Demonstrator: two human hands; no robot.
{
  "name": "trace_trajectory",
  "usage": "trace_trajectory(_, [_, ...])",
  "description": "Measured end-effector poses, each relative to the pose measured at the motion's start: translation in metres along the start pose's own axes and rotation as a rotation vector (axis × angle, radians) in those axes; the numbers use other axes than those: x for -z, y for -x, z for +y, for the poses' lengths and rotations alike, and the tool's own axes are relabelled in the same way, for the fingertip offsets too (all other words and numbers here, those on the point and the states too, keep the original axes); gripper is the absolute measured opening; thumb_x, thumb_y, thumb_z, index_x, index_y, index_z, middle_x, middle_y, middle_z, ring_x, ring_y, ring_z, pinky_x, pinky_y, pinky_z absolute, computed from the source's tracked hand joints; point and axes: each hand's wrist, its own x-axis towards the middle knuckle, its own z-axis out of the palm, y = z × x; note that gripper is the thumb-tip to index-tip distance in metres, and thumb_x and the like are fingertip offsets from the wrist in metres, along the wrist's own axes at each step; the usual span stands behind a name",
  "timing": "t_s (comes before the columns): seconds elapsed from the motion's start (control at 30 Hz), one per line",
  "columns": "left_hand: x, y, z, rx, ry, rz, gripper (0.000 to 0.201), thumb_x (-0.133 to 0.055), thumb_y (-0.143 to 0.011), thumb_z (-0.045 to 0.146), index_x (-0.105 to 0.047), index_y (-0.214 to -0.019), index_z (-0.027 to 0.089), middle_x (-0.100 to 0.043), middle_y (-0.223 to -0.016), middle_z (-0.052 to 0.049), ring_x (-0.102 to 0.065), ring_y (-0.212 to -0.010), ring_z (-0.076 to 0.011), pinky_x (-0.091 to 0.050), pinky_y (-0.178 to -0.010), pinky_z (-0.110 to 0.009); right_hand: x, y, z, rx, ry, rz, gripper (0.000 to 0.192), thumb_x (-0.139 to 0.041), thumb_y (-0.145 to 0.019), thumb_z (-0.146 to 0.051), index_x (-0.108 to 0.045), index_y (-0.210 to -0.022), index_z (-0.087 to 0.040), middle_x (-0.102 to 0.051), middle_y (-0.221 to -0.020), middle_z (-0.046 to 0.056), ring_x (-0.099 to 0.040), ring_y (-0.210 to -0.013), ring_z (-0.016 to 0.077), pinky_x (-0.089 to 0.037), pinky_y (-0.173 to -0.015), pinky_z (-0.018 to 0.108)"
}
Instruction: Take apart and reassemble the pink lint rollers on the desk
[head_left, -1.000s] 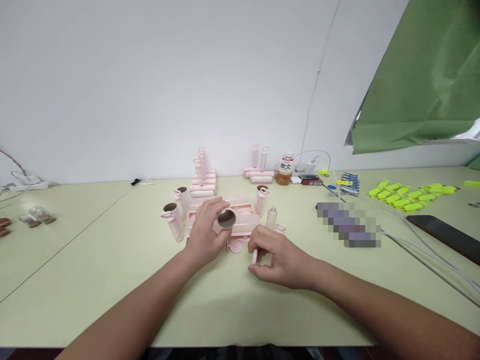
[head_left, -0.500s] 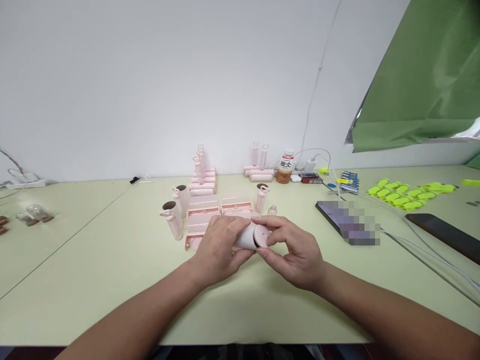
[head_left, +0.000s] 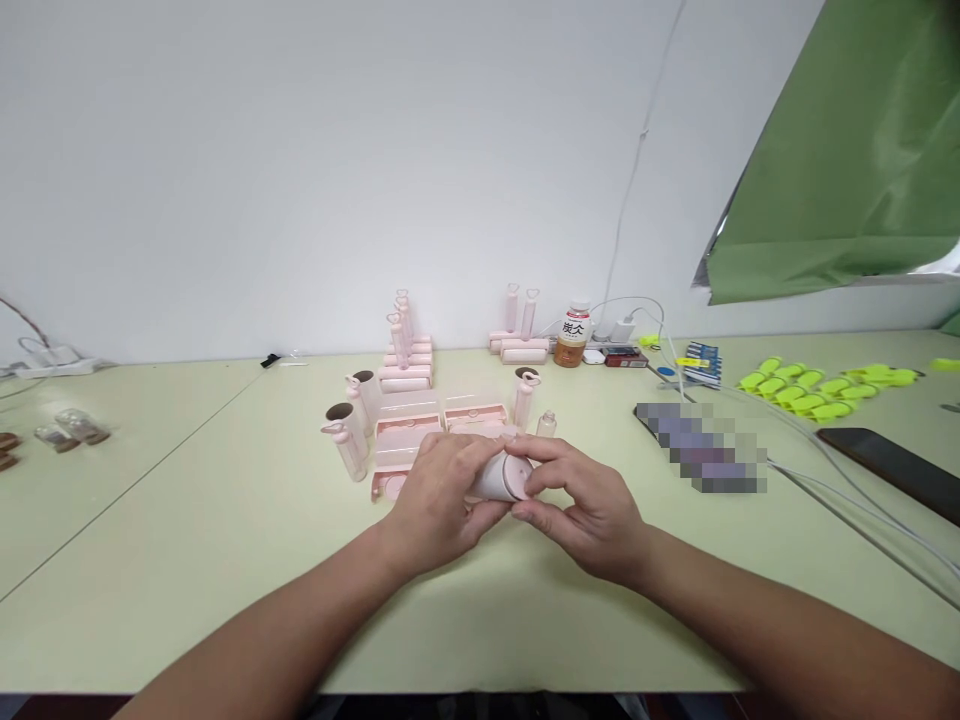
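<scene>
My left hand [head_left: 435,500] is wrapped round a white lint roll [head_left: 490,482], held tilted just above the table. At the roll's right end, my right hand [head_left: 589,510] pinches a round pink end cap [head_left: 517,474] between thumb and fingers. The cap sits against the roll's end, with a thin dark line at its rim. Behind my hands lie pink lint roller cases [head_left: 405,430], partly hidden by my fingers. Pink handles with loops [head_left: 346,450] stand to the left, beside upright rolls with brown cardboard cores [head_left: 341,412].
Several assembled pink lint rollers [head_left: 405,380] stand along the wall. A drink bottle [head_left: 572,335], a small clear bottle [head_left: 547,425], a phone [head_left: 697,447], white cables and bright yellow clips [head_left: 817,390] are to the right. A dark phone-like slab [head_left: 885,465] lies farther right.
The pink end cap has moved left against the roll, and the dark gap at its rim has narrowed. My right fingers have moved slightly left with it.
</scene>
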Motion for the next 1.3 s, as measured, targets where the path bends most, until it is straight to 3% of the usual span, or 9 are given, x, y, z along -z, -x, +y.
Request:
trace_trajectory(0.2, [-0.001, 0.003, -0.004, 0.065, -0.028, 0.070, 0.052, -0.066, -0.082, 0.029, -0.040, -0.127, 0.022, -0.064, -0.107, -0.009, -0.060, -0.097, -0.0232, -0.046, -0.082, -0.037, 0.001, 0.001, 0.003, 0.011, -0.014, 0.027, 0.021, -0.064, -0.085, -0.020, -0.054, -0.104, -0.023, -0.055, -0.125, 0.014, -0.056, -0.115, 0.0258, -0.051, -0.092, 0.043])
trace_trajectory(0.33, [-0.002, 0.005, -0.006, 0.139, -0.076, 0.112, 0.058, -0.069, -0.080, 0.033, -0.039, -0.128, 0.022, -0.063, -0.112, -0.010, -0.060, -0.099, -0.0247, -0.047, -0.083, -0.038, 0.001, 0.003, -0.001, 0.055, -0.040, 0.149, 0.038, -0.064, -0.081, -0.013, -0.049, -0.115, -0.024, -0.041, -0.134, 0.014, -0.057, -0.100, 0.0228, -0.053, -0.084, 0.043])
trace_trajectory(0.5, [-0.001, 0.004, -0.005, 0.107, -0.037, 0.159, 0.058, -0.069, -0.081, 0.033, -0.038, -0.130, 0.024, -0.064, -0.109, -0.008, -0.061, -0.097, -0.0230, -0.048, -0.082, -0.036, 0.000, 0.002, -0.005, 0.091, -0.008, -0.071, 0.045, -0.061, -0.081, -0.010, -0.047, -0.122, -0.019, -0.051, -0.126, 0.017, -0.052, -0.117, 0.0280, -0.051, -0.091, 0.044])
trace_trajectory(0.6, [0.000, 0.004, -0.006, 0.109, 0.037, 0.200, 0.054, -0.068, -0.082, 0.031, -0.042, -0.129, 0.025, -0.063, -0.110, -0.008, -0.060, -0.098, -0.0217, -0.048, -0.083, -0.035, 0.000, 0.002, -0.006, 0.048, -0.002, 0.000, 0.044, -0.059, -0.081, -0.009, -0.047, -0.122, -0.020, -0.049, -0.128, 0.018, -0.052, -0.117, 0.0284, -0.053, -0.085, 0.042])
trace_trajectory(0.7, [0.002, 0.004, -0.007, 0.221, 0.126, 0.232, 0.046, -0.067, -0.083, 0.030, -0.048, -0.125, 0.026, -0.062, -0.110, -0.007, -0.059, -0.094, -0.0197, -0.047, -0.081, -0.032, -0.001, 0.003, -0.006, -0.011, -0.021, 0.039, 0.037, -0.057, -0.082, -0.009, -0.049, -0.116, -0.021, -0.053, -0.125, 0.016, -0.058, -0.102, 0.0233, -0.054, -0.071, 0.033])
trace_trajectory(0.77, [0.003, 0.003, -0.006, 0.376, 0.239, 0.255, 0.041, -0.067, -0.083, 0.033, -0.052, -0.119, 0.026, -0.062, -0.103, -0.005, -0.058, -0.086, -0.0176, -0.048, -0.076, -0.030, -0.003, 0.004, -0.006, -0.071, -0.055, -0.057, 0.029, -0.055, -0.084, -0.010, -0.051, -0.111, -0.022, -0.060, -0.114, 0.012, -0.060, -0.086, 0.0179, -0.052, -0.064, 0.028])
trace_trajectory(0.9, [0.003, -0.001, -0.005, 0.688, 0.697, 0.405, 0.037, -0.061, -0.085, 0.045, -0.050, -0.114, 0.026, -0.057, -0.087, -0.001, -0.056, -0.069, -0.0138, -0.047, -0.058, -0.025, -0.012, 0.008, -0.004, -0.261, -0.007, -0.411, 0.013, -0.053, -0.088, -0.018, -0.057, -0.100, -0.020, -0.066, -0.091, 0.005, -0.057, -0.068, 0.0141, -0.049, -0.063, 0.027])
trace_trajectory(1.1, [0.004, -0.012, -0.012, 0.903, 1.001, 0.603, 0.032, -0.062, -0.083, 0.049, -0.052, -0.103, 0.026, -0.054, -0.076, 0.003, -0.053, -0.059, -0.0093, -0.044, -0.050, -0.018, -0.024, 0.012, 0.001, -0.310, 0.063, -0.675, 0.033, -0.052, -0.087, -0.023, -0.055, -0.119, -0.019, -0.060, -0.126, 0.011, -0.057, -0.111, 0.0244, -0.046, -0.090, 0.036])
trace_trajectory(1.3, [0.002, -0.016, -0.020, 0.996, 1.036, 0.714, 0.038, -0.066, -0.078, 0.052, -0.052, -0.100, 0.024, -0.054, -0.074, 0.005, -0.054, -0.058, -0.0088, -0.045, -0.051, -0.018, -0.025, 0.012, 0.003, -0.391, 0.120, -0.823, 0.022, -0.055, -0.086, -0.028, -0.059, -0.105, -0.018, -0.064, -0.105, 0.009, -0.061, -0.094, 0.0247, -0.048, -0.078, 0.036])
